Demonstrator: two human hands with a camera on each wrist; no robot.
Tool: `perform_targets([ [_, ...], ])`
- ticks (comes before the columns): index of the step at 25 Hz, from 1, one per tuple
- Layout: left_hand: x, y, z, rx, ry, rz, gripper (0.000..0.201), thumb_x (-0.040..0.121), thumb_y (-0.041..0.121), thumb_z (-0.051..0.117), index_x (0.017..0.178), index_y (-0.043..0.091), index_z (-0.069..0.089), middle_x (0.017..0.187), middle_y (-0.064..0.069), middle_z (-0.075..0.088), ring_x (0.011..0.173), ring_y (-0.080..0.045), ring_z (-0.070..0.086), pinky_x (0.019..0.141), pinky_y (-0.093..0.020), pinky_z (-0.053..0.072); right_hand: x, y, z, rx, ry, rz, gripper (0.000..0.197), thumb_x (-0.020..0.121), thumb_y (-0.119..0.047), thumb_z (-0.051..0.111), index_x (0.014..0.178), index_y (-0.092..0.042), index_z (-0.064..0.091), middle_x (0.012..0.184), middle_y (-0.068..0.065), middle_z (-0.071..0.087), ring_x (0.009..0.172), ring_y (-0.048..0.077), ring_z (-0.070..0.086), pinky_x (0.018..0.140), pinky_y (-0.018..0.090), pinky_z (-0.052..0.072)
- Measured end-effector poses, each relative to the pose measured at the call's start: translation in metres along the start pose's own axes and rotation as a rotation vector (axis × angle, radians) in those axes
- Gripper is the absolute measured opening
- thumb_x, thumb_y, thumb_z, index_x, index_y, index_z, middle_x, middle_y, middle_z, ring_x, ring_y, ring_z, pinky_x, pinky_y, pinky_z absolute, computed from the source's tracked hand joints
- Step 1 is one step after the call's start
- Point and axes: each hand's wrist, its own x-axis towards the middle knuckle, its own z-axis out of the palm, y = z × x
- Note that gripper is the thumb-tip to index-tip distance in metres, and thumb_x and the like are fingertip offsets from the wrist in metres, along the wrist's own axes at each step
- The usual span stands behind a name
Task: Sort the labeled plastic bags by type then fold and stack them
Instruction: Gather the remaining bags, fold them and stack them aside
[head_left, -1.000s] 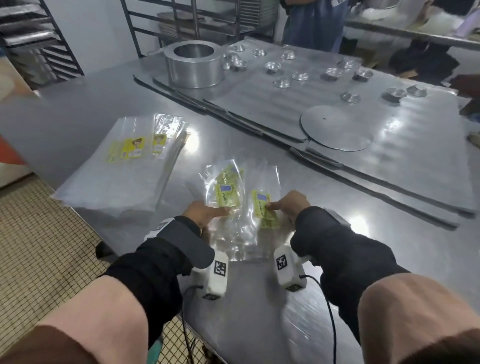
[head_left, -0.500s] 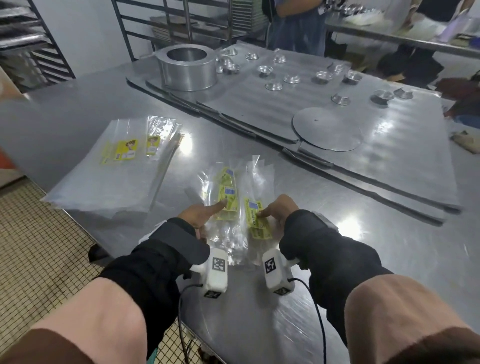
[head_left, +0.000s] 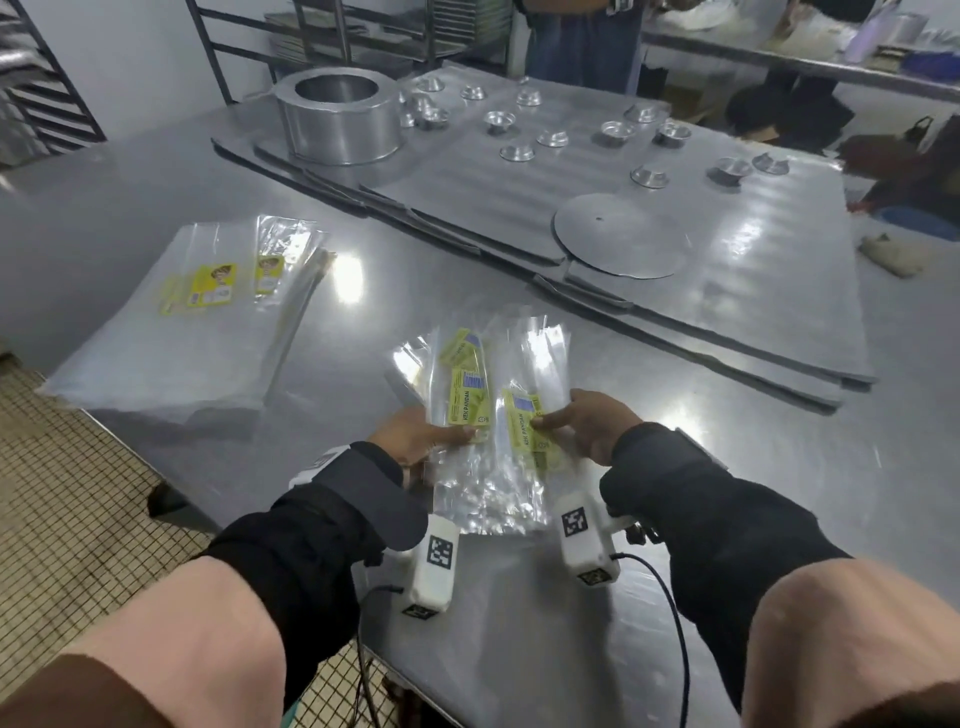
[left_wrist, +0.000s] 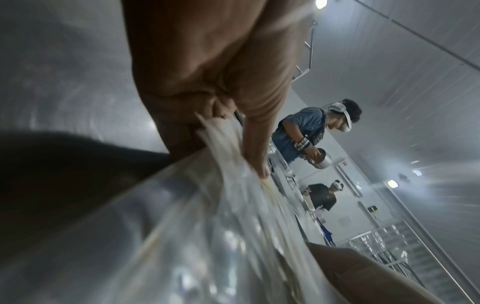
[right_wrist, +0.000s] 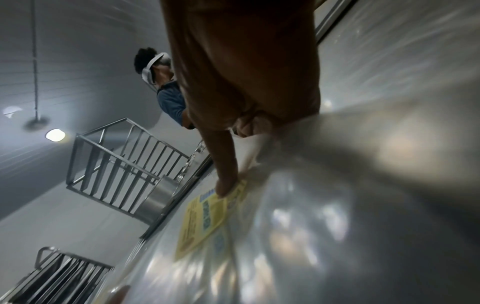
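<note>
Steel table (head_left: 519, 649) carries metal sheets (head_left: 675, 270) while both hands (head_left: 410, 436) (head_left: 587, 423) pinch labeled bags (head_left: 483, 467).

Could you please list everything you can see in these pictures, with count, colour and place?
steel table: one, grey, under everything.
small labelled bags: one bunch, clear with yellow-green labels, near centre, held in both hands.
large bag stack: one, clear with yellow labels, on the left.
metal sheets: several, grey, far side, overlapping.
round tin: one, silver, on the sheets, far left.
small moulds: about a dozen, silver, scattered on the sheets.
round disc: one, grey, flat on the sheets.
rack: one, metal, behind the table.
other people: two, background.
left hand: grip on the bags.
right hand: grip on the bags.
</note>
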Motion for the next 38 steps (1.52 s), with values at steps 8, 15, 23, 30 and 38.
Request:
perform_targets([
  [8, -0.058, 0.004, 0.153, 0.081, -0.174, -0.048, 0.023, 0.075, 0.021, 0.077, 0.084, 0.003, 0.066, 0.085, -0.008, 0.067, 0.081, -0.021, 0.055, 0.081, -0.032, 0.040, -0.080, 0.094, -0.139, 0.070, 0.078, 0.127, 0.028, 0.081, 0.004, 0.065, 0.108, -0.001, 0.059, 0.077, 0.012, 0.072, 0.062, 0.027, 0.069, 0.054, 0.033, 0.055],
  [15, -0.114, 0.011, 0.339, 0.138, -0.352, -0.079, 0.017, 0.081, 0.018, 0.072, 0.077, 0.005, 0.062, 0.071, -0.002, 0.060, 0.067, -0.015, 0.053, 0.057, -0.024, 0.043, -0.177, 0.190, -0.286, 0.128, 0.304, 0.214, 0.072, 0.063, -0.005, 0.080, 0.128, -0.008, 0.050, 0.114, 0.018, 0.065, 0.074, 0.025, 0.059, 0.070, 0.033, 0.048],
  [23, -0.114, 0.008, 0.445, 0.131, -0.327, -0.167, 0.066, 0.060, 0.042, 0.085, 0.109, 0.002, 0.064, 0.099, -0.014, 0.063, 0.081, -0.025, 0.060, 0.079, -0.033, 0.047, -0.227, 0.255, -0.367, 0.210, 0.352, 0.219, 0.022, 0.089, -0.001, 0.059, 0.110, 0.004, 0.054, 0.080, 0.008, 0.060, 0.048, 0.013, 0.062, 0.038, 0.019, 0.047],
  [30, -0.099, 0.005, 0.451, 0.214, -0.271, -0.078, 0.023, 0.083, 0.026, 0.070, 0.093, 0.010, 0.059, 0.094, -0.009, 0.059, 0.077, -0.021, 0.060, 0.055, -0.026, 0.050, -0.225, 0.259, -0.393, -0.037, 0.480, 0.201, 0.016, 0.088, -0.022, 0.065, 0.094, -0.009, 0.061, 0.090, 0.004, 0.060, 0.088, 0.020, 0.058, 0.088, 0.033, 0.049],
  [38, -0.089, 0.030, 0.437, 0.087, -0.385, -0.289, 0.046, 0.072, 0.037, 0.077, 0.105, 0.011, 0.059, 0.060, -0.001, 0.052, 0.042, -0.011, 0.045, 0.037, -0.015, 0.039, -0.211, 0.243, -0.384, 0.026, 0.320, 0.198, 0.009, 0.089, -0.010, 0.062, 0.082, -0.005, 0.057, 0.085, 0.010, 0.065, 0.078, 0.020, 0.059, 0.076, 0.030, 0.051],
])
